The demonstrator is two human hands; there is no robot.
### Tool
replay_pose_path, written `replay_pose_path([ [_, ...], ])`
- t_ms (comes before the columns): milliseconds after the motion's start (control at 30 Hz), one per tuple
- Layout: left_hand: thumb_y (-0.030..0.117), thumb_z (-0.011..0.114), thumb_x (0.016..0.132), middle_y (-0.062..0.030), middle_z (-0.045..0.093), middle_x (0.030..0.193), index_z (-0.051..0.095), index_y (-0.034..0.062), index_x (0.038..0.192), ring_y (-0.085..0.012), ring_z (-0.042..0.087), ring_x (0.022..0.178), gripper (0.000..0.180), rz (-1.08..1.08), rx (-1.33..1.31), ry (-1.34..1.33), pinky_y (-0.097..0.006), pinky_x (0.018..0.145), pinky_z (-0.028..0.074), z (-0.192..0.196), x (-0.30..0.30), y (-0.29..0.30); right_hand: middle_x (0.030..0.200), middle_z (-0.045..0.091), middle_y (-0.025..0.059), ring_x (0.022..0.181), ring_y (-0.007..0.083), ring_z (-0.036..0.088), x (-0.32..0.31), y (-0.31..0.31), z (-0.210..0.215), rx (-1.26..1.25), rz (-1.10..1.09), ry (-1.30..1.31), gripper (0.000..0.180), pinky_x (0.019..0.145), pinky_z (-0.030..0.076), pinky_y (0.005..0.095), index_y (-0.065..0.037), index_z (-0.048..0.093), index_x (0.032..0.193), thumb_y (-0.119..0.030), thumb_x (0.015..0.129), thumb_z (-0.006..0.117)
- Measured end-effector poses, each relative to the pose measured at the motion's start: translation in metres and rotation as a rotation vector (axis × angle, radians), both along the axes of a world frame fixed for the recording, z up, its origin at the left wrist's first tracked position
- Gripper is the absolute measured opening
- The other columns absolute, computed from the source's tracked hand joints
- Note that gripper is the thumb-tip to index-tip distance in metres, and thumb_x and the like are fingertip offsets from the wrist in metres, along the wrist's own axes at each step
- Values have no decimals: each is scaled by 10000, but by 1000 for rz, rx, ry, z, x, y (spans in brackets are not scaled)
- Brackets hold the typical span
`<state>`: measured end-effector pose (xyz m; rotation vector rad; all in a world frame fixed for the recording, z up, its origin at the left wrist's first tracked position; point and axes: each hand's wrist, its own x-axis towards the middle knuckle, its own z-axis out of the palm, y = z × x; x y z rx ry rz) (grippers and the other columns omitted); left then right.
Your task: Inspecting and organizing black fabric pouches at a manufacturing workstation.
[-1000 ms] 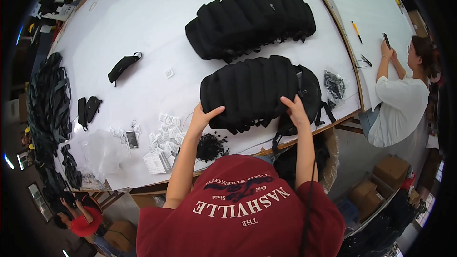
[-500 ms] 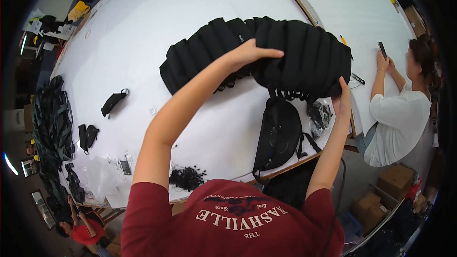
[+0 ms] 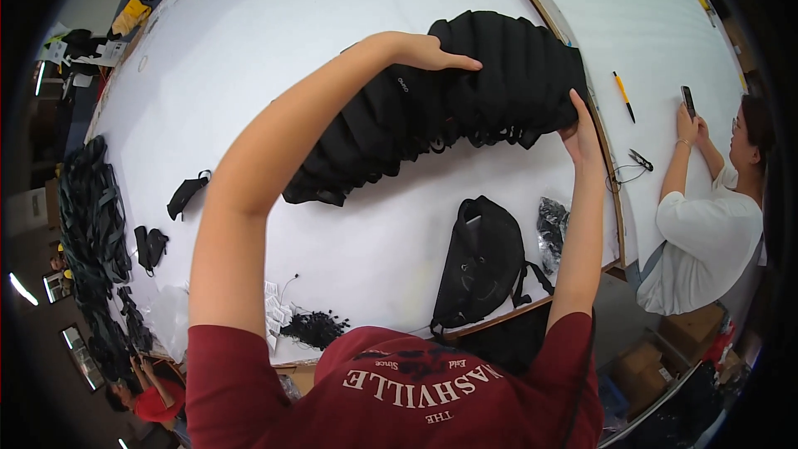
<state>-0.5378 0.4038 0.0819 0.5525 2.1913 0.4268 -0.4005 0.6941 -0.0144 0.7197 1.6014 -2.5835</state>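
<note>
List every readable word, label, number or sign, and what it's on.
Wording not copied; places only.
Dark red fabric T-shirt: white lettering, partly legible.
Long black ribbed fabric stack: small white mark, too small to read reliably.
Ribbed black fabric bundle, held at right: none visible.
White rectangular paper tags: too small to read.

Wide white table (image 3: 274,25), bright strip light (image 3: 22,289)
</note>
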Motion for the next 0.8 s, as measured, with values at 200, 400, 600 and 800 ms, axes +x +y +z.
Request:
replay_pose_path([
  [200, 784, 389, 773, -315, 502, 1243, 525, -148, 1179, -382, 481, 1198, 1027, 66, -72, 83, -394, 1013, 359, 36, 16, -26, 1107, 627, 48, 977, 143, 610, -21, -26, 2, -28, 90, -20, 491, 828, 480, 285, -39, 537, 1198, -353, 841, 660],
  [400, 668, 478, 818, -249, 655, 858, 629, -144, 885, -343, 644, 839, 829, 385, 55, 243, -375, 777, 489, 1, 37, -64, 1078, 625, 49, 939, 137, 612, -60, -49, 1, 93, 327, -55, 529, 810, 487, 278, -30, 533, 1197, -385, 828, 669],
  [600, 552, 617, 802, -231, 649, 839, 454, -121, 1152, -409, 643, 796, 775, 740, 263, 652, -389, 725, 512, -32, 63, -62, 1196, 558, 85, 1059, 179, 546, -62, -56, -2, 349, 286, -83, 668, 893, 425, 344, -46, 446, 1303, -438, 809, 667],
  [800, 430, 637, 827, -207, 385, 1384, 356, 69, 1352, -336, 307, 1330, 697, 650, 266, 1181, -488, 1091, 193, -49, 75, -50, 1372, 424, 129, 1248, 239, 419, -56, -61, -3, 515, 222, -42, 804, 1042, 288, 389, -47, 291, 1425, -472, 826, 618],
])
